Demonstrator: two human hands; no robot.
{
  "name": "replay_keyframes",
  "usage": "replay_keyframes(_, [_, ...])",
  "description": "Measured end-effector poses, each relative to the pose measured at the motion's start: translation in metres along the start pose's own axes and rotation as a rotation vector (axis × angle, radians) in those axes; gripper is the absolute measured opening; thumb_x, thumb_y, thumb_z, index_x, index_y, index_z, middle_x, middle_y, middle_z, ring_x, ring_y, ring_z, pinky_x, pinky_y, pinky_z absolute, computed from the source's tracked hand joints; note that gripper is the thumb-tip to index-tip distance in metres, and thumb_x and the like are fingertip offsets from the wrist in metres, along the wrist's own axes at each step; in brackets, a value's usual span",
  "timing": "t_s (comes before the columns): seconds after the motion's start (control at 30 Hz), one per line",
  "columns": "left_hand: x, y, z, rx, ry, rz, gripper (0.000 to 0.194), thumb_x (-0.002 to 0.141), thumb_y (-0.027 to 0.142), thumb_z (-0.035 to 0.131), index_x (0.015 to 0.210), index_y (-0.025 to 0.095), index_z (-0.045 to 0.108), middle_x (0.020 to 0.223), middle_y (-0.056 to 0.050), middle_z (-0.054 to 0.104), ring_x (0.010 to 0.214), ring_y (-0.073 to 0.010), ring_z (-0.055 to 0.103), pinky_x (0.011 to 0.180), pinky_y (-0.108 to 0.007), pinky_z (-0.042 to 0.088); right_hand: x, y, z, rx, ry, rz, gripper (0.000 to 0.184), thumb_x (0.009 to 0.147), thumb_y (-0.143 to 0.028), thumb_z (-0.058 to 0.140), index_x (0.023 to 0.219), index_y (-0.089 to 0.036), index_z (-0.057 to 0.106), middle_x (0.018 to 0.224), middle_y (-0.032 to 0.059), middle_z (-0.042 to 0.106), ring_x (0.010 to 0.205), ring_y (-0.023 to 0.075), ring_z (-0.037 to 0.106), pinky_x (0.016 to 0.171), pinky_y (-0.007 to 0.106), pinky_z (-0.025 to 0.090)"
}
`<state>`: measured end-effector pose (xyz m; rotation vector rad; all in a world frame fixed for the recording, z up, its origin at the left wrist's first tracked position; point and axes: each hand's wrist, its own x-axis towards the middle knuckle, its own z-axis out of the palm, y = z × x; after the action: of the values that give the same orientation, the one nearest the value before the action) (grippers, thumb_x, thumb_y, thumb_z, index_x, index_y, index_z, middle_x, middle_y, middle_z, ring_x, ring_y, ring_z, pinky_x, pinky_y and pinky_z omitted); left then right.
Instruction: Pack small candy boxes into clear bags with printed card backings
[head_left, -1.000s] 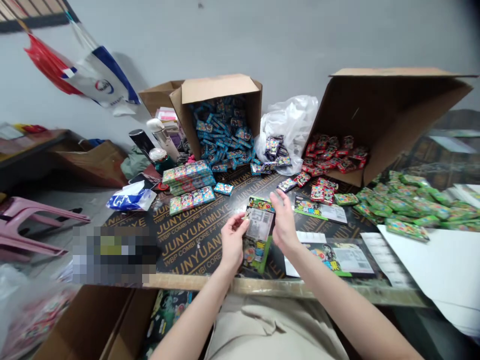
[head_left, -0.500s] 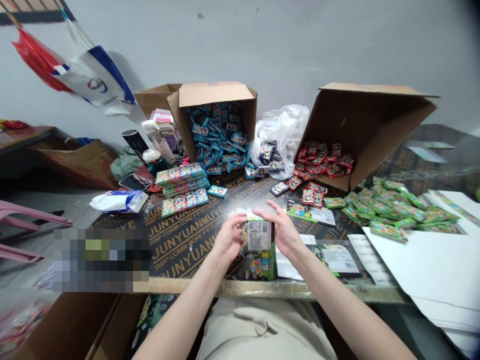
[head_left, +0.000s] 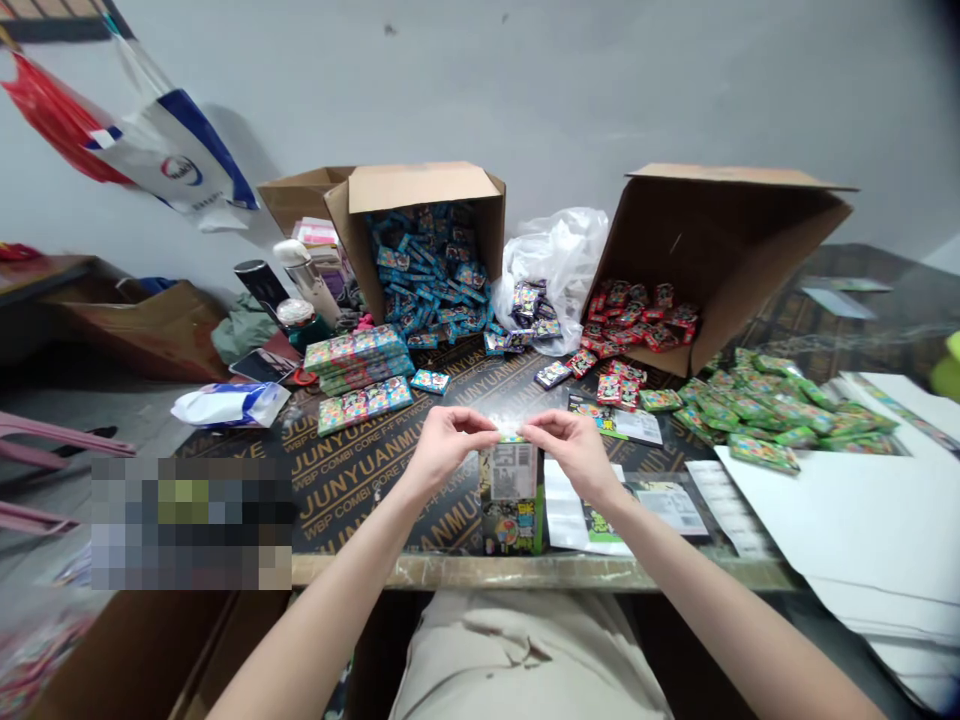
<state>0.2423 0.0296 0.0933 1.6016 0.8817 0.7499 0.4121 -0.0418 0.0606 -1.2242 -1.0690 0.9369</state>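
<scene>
A dark printed packet [head_left: 512, 510] with a pale label and green edging lies at the table's front edge, below my hands. My left hand [head_left: 448, 450] is closed, thumb and index finger pinching the left side of the packet's top end. On the right side of that end, my right hand [head_left: 574, 450] pinches the same way. Between the fingertips shows a whitish, clear-looking strip with a colourful edge; whether it is a flap or something inside, I cannot tell. Right of the packet lie a white sheet [head_left: 566, 505] and another dark printed packet [head_left: 667, 505].
Cartons at the back hold small blue packs [head_left: 431, 280] and red packs [head_left: 637, 310]. A white plastic bag [head_left: 555, 250] sits between them. Green packs [head_left: 772, 400] are heaped on the right, beside white sheets [head_left: 840, 530]. Colourful strips [head_left: 360, 360] are stacked on the left.
Both hands have risen slightly and their spread fingers have closed into pinches at the packet's top end. The view has shifted a little to the right.
</scene>
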Motion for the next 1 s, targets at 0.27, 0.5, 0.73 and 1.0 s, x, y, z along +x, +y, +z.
replay_keyframes(0.27, [-0.016, 0.001, 0.002, 0.480, -0.035, 0.537, 0.016, 0.077, 0.025, 0.059, 0.064, 0.015, 0.062, 0.072, -0.004, 0.062, 0.066, -0.0129, 0.057, 0.063, -0.024, 0.043, -0.004, -0.016, -0.031, -0.361, -0.203, -0.266, 0.035, 0.087, -0.043, 0.042, 0.094, -0.021, 0.069, 0.109, 0.0077, 0.064, 0.100, 0.0223, 0.057, 0.088, 0.036, 0.040])
replay_keyframes(0.5, [-0.015, -0.004, 0.002, 0.640, -0.060, 0.551, 0.014, 0.082, 0.021, 0.051, 0.082, 0.018, 0.064, 0.073, -0.003, 0.056, 0.067, -0.0129, 0.052, 0.062, -0.024, 0.040, 0.006, 0.049, -0.106, -1.036, 0.016, -0.007, 0.015, 0.073, -0.025, 0.063, 0.085, -0.018, 0.066, 0.091, 0.0081, 0.062, 0.091, 0.0228, 0.053, 0.081, 0.035, 0.037])
replay_keyframes(0.73, [-0.016, -0.008, 0.004, 0.758, -0.101, 0.589, 0.030, 0.084, 0.015, 0.043, 0.100, 0.026, 0.066, 0.074, -0.002, 0.048, 0.069, -0.0129, 0.047, 0.061, -0.023, 0.039, 0.001, 0.086, -0.105, -1.091, -0.083, 0.077, 0.008, 0.071, -0.025, 0.064, 0.069, -0.017, 0.065, 0.077, 0.0035, 0.062, 0.083, 0.0199, 0.052, 0.075, 0.031, 0.032])
replay_keyframes(1.0, [-0.018, -0.008, 0.010, 0.731, -0.035, 0.564, 0.028, 0.084, 0.015, 0.046, 0.098, 0.025, 0.068, 0.074, -0.003, 0.050, 0.069, -0.0135, 0.047, 0.061, -0.024, 0.038, -0.012, 0.086, -0.086, -1.116, -0.113, -0.003, 0.010, 0.076, -0.010, 0.051, 0.070, -0.016, 0.056, 0.077, 0.0072, 0.057, 0.082, 0.0207, 0.048, 0.074, 0.031, 0.031])
